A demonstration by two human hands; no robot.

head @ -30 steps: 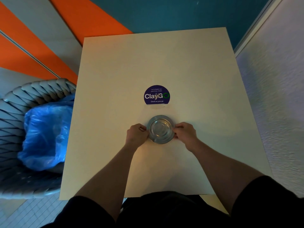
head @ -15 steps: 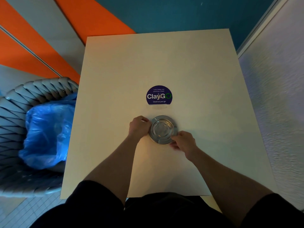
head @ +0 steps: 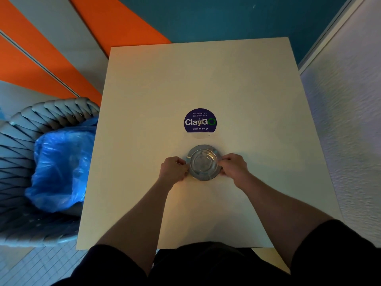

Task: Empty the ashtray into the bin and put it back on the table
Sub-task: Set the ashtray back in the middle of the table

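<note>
The ashtray sits on the worktop between the hands, the left hand gripping its left rim and the right hand its right rim. A round sticker lies just beyond them. The bin stands left of the left hand.

We count: one round metal ashtray; one cream square table; one blue-lined grey bin, frame left; one purple round sticker; two hands.

Round metal ashtray (upright) on table
</note>
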